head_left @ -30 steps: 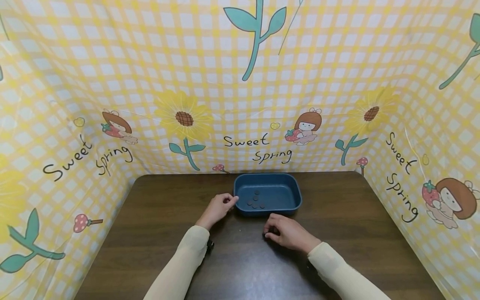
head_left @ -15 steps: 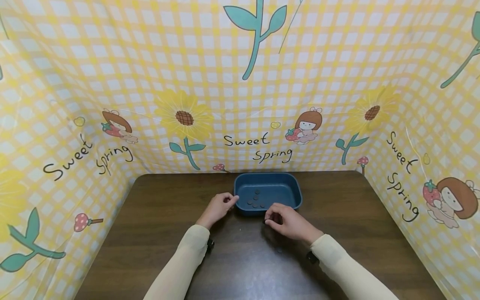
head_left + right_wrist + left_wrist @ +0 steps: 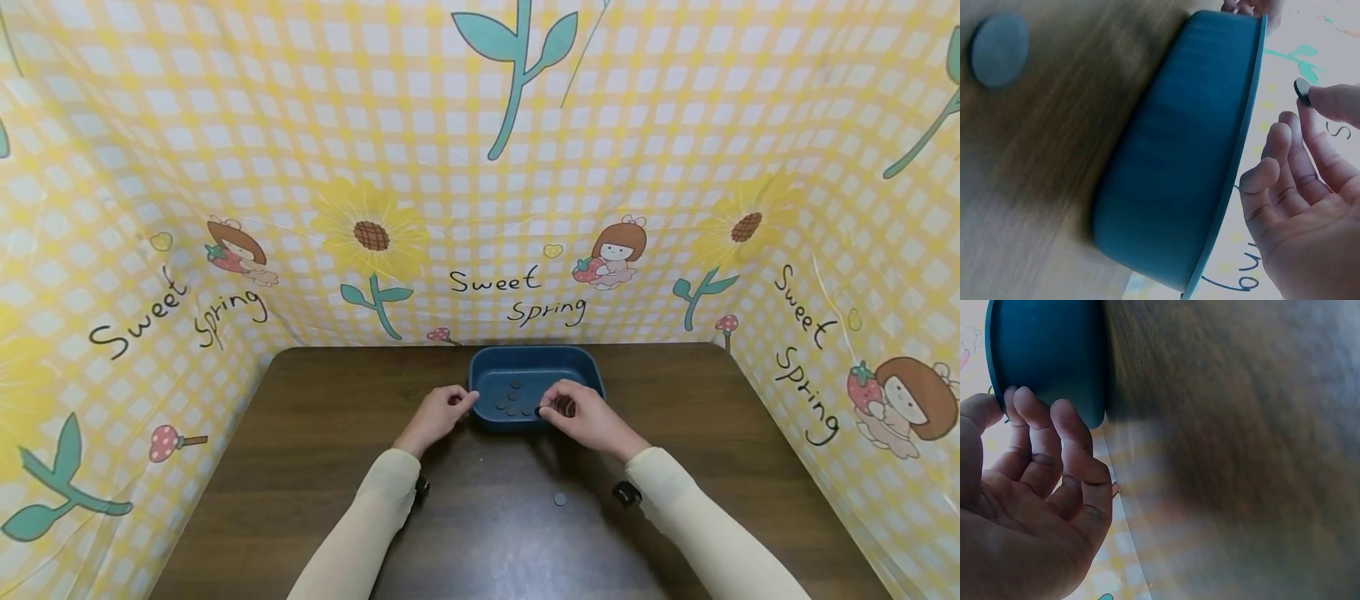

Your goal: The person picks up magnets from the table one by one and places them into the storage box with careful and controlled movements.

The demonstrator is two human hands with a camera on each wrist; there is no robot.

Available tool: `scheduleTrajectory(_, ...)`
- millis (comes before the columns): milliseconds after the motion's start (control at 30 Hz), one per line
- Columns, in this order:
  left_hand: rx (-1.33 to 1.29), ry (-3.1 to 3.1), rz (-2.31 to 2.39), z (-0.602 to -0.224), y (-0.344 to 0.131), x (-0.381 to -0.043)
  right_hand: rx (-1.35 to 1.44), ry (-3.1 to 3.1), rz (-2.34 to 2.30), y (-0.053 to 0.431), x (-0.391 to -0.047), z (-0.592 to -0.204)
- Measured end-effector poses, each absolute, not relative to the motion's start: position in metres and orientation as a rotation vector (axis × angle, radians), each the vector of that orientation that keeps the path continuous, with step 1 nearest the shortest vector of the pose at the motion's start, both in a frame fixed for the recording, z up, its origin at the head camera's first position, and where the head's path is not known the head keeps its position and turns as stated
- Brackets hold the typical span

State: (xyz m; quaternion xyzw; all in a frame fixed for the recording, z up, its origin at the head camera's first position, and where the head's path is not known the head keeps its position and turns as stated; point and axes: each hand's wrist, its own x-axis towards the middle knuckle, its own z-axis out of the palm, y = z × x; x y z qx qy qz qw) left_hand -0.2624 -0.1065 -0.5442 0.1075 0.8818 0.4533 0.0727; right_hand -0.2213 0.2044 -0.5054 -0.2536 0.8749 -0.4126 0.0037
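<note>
A blue rectangular tray (image 3: 577, 371) stands at the back of the table. My left hand (image 3: 438, 417) pinches the left end of its rim, thumb and fingertips meeting there in the left wrist view. Over the tray's front right part is my right hand (image 3: 588, 419), holding a small dark round disc (image 3: 1302, 92) between thumb and index finger. Its other fingers are loosely bent. Several similar discs (image 3: 512, 411) lie flat on the tray floor, toward the left. One more grey disc (image 3: 560, 499) lies on the table in front of the tray.
The brown wooden table (image 3: 315, 492) has a checked cloth (image 3: 420, 167) with printed flowers hanging round its back and sides. Dark bands (image 3: 627, 493) sit on both wrists, at the ends of pale sleeves (image 3: 697, 533).
My right hand has risen from the table in front of the tray and moved forward over its rim with the disc. The disc on the table has come into sight. The left hand stays put.
</note>
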Motion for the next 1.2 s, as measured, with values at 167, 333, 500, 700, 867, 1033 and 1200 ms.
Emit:
scheduleTrajectory(167,0.324,2.645,1.364,-0.545,-0.107,-0.263,-0.766,2.723,-1.312,0.207,-0.232,-0.504)
scheduleTrajectory(333,0.322,2.642,1.362,-0.545,-0.107,-0.264,-0.729,2.690,-1.333,0.207,-0.244,-0.501)
scheduleTrajectory(500,0.310,2.638,1.351,-0.543,-0.106,-0.263,-0.686,2.701,-1.305,0.207,-0.256,-0.503)
scheduleTrajectory(700,0.307,2.637,1.355,-0.543,-0.107,-0.263,-0.688,2.718,-1.245,0.206,-0.266,-0.504)
scheduleTrajectory(867,0.307,2.640,1.369,-0.546,-0.107,-0.263,-0.707,2.719,-1.209,0.205,-0.273,-0.507)
scheduleTrajectory(1033,0.304,2.639,1.359,-0.545,-0.107,-0.263,-0.715,2.714,-1.189,0.204,-0.278,-0.510)
scheduleTrajectory(1200,0.304,2.633,1.360,-0.544,-0.107,-0.263,-0.678,2.697,-1.158,0.203,-0.281,-0.513)
